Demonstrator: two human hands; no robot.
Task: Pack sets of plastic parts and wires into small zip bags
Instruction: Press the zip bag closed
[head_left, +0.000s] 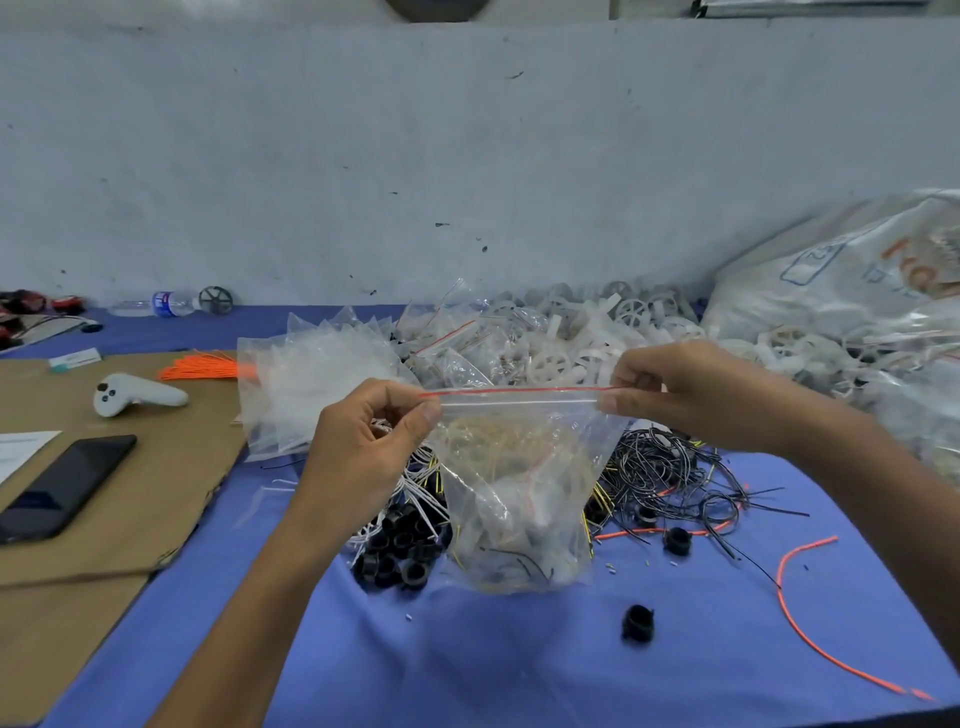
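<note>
A clear zip bag (519, 499) with a red strip along its top hangs upright over the blue table, holding several small packed bags, wires and plastic parts. My left hand (363, 447) pinches the left end of the zip strip, and my right hand (670, 389) pinches the right end. The strip is stretched flat between them. Behind and below the bag lie black plastic rings (397, 551), white wires (415, 488) and a tangle of black wires (670, 473).
A stack of empty clear bags (311, 384) lies left of centre. White plastic wheels (597, 322) and a big sack (852, 280) fill the back right. Cardboard (130, 467) at left carries a phone (62, 488), a white controller (132, 397) and orange wires (202, 366). A loose black ring (638, 621) and orange wire (810, 629) lie near the front.
</note>
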